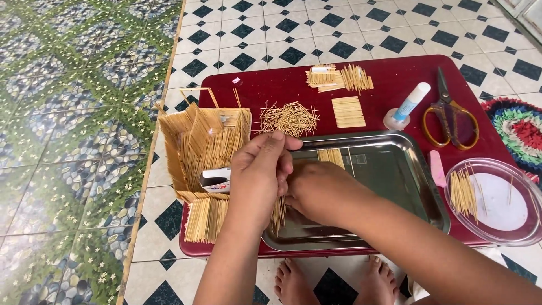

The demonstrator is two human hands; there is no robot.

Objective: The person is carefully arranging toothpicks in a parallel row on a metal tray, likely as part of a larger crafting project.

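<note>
Both hands met over the near left corner of one steel tray (406, 181), which sat on a dark red low table (395, 85). Her left hand (259, 178) was curled, fingers bent around a small panel of toothpicks (278, 213) whose sticks hung below the palm, long axis running toward and away from the person. Her right hand (319, 192) lay palm down just beside it, fingers tucked against the same panel; whether it pinched anything could not be seen. Left of the tray stood one open-topped toothpick box (195, 144), its walls made of upright sticks, with a small printed carton (215, 179) inside. Beyond the tray lay one loose heap of toothpicks (288, 118) and three flat glued mats (348, 111). Right of the tray were one glue tube (411, 101), one pair of scissors (450, 113), and one clear round lid (497, 200) holding a bundle of sticks. Two bare feet showed below the table's near edge.
</note>
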